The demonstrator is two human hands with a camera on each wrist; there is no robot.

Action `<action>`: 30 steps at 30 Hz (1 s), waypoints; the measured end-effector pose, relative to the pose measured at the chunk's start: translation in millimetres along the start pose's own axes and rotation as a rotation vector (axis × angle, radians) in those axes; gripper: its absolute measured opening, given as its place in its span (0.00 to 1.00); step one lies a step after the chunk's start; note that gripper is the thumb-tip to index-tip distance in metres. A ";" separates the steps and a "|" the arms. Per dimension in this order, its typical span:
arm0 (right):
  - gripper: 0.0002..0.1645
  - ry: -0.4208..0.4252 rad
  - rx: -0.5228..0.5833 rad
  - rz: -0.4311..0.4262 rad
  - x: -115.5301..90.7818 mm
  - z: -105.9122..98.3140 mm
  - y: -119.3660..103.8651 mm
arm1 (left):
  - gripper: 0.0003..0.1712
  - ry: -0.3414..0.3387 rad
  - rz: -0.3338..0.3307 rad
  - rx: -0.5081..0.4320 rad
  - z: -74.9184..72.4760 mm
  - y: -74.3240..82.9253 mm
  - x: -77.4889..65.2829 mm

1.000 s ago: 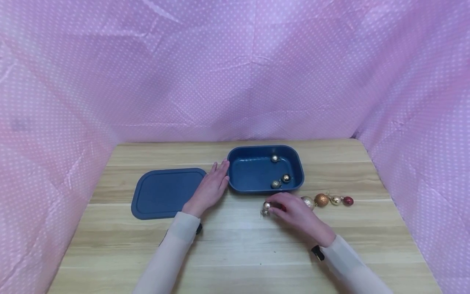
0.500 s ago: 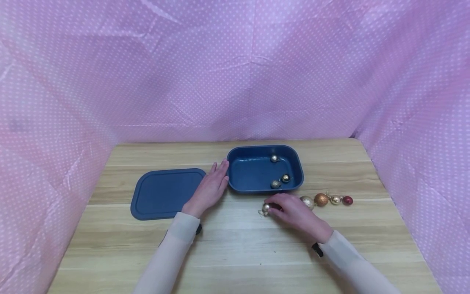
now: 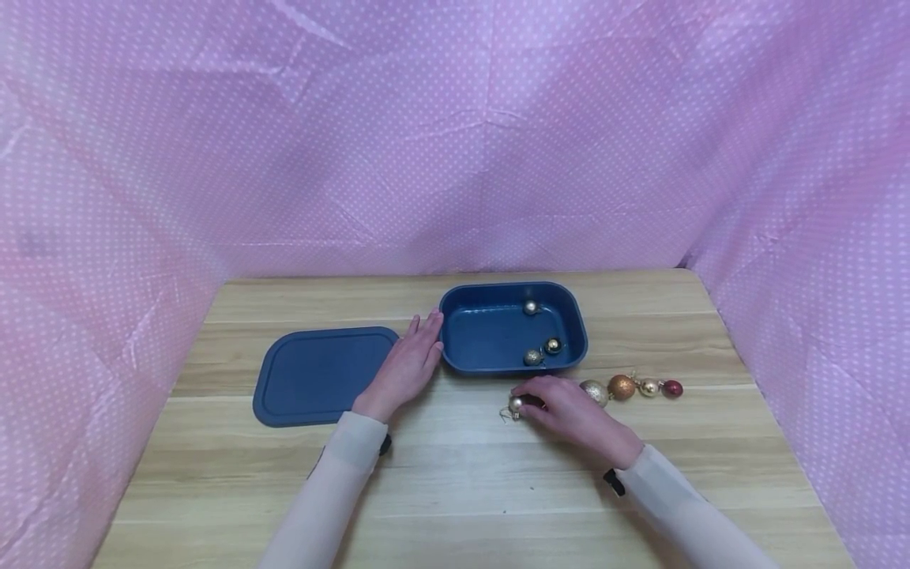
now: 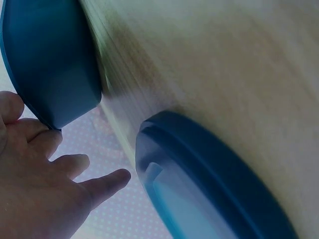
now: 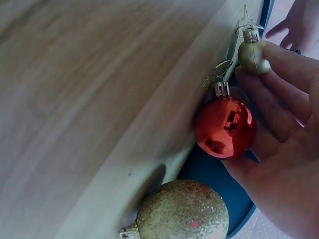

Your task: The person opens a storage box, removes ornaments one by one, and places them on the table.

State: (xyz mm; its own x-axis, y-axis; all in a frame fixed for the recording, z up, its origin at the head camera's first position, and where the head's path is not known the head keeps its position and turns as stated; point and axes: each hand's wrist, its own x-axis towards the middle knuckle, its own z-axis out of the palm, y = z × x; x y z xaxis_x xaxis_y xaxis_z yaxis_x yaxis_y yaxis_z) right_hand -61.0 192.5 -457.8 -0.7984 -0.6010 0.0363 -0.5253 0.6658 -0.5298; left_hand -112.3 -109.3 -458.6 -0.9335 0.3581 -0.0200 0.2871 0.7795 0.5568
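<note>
My left hand (image 3: 405, 363) rests its extended fingers against the left end of a dark blue box (image 3: 442, 348). In the left wrist view its fingertips lie at the box's rim. My right hand (image 3: 572, 412), in front of the box, pinches a small matte gold bauble (image 5: 253, 56) between thumb and fingers; its wire hook points away from the palm. A shiny red bauble (image 5: 225, 127) sits under the same hand, beside the fingers, mostly hidden in the head view. Close to that hand lies a larger glittery gold bauble (image 3: 594, 393).
Inside the box are a pale gold bauble (image 3: 531, 307), a shiny dark gold one (image 3: 553, 345) and a glittery one (image 3: 533, 358). The blue lid (image 3: 320, 378) lies left. Rightward run an orange bauble (image 3: 622, 387), a gold one (image 3: 648, 387) and a dark red one (image 3: 672, 388).
The small gold bauble has turned slightly in my right fingers and sits a little nearer the front, its hook now pointing more to the left. My left hand has stayed at the box.
</note>
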 end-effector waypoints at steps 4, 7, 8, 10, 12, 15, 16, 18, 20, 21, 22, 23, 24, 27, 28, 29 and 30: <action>0.11 0.005 -0.009 -0.002 -0.5 0.3 0.9 | 0.32 0.005 0.001 -0.003 1.0 0.2 0.7; 0.12 0.008 -0.015 0.000 -1.0 0.2 1.0 | 0.33 0.003 -0.003 -0.004 1.6 0.0 1.0; 0.12 0.009 -0.017 0.000 -1.1 0.1 1.0 | 0.33 0.005 -0.002 -0.005 1.7 0.0 1.0; 0.12 0.013 -0.012 0.000 -1.6 -0.1 0.8 | 0.33 0.006 -0.001 -0.006 1.8 0.2 0.9; 0.12 0.019 -0.007 -0.002 -2.5 -0.9 -0.3 | 0.33 0.006 0.000 -0.007 1.7 0.4 1.0; 0.14 0.044 -0.013 -0.011 -6.1 -4.2 -3.2 | 0.33 0.005 0.001 -0.007 1.3 0.6 1.3; 0.14 0.056 -0.018 -0.013 -8.1 -5.9 -4.4 | 0.33 0.006 0.003 -0.006 1.5 0.0 1.3; 0.15 0.095 -0.037 -0.019 -13.1 -10.4 -7.0 | 0.33 0.008 0.004 -0.007 1.7 -0.6 1.4; 0.16 0.146 -0.037 -0.028 -18.2 -15.9 -8.8 | 0.33 0.011 0.009 -0.006 1.9 -1.1 1.4; 0.16 0.179 -0.035 -0.033 -20.7 -18.8 -9.2 | 0.33 0.011 0.007 -0.005 2.0 -1.1 1.5; 0.16 0.216 -0.031 -0.044 -23.0 -22.0 -9.1 | 0.33 0.011 0.007 -0.004 2.1 -1.2 1.5; 0.16 0.253 -0.028 -0.053 -24.9 -25.1 -8.5 | 0.33 0.011 0.005 -0.004 2.0 -0.8 1.4; 0.16 0.292 -0.021 -0.061 -26.5 -28.4 -7.2 | 0.33 0.011 0.004 -0.001 1.9 -0.7 1.4; 0.16 0.406 0.002 -0.064 -30.8 -37.6 1.2 | 0.33 0.015 0.002 0.004 2.3 -0.6 1.2; 0.16 0.439 0.014 -0.053 -32.0 -40.7 5.2 | 0.33 0.016 0.001 0.006 2.4 -0.6 1.0; 0.17 0.468 0.021 -0.037 -32.9 -43.6 10.0 | 0.33 0.018 0.001 0.004 2.6 -0.5 0.8; 0.17 0.493 0.027 -0.018 -33.5 -46.8 15.0 | 0.33 0.020 -0.001 0.003 2.8 -0.4 0.6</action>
State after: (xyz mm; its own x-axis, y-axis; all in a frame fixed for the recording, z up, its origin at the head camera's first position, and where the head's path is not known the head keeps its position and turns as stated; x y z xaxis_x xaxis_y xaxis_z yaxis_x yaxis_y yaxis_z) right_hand -55.9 243.3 -427.4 -0.8367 -0.3278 0.4387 -0.5380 0.6413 -0.5470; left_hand -112.4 -108.0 -461.2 -0.9378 0.3473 -0.0040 0.2869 0.7812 0.5544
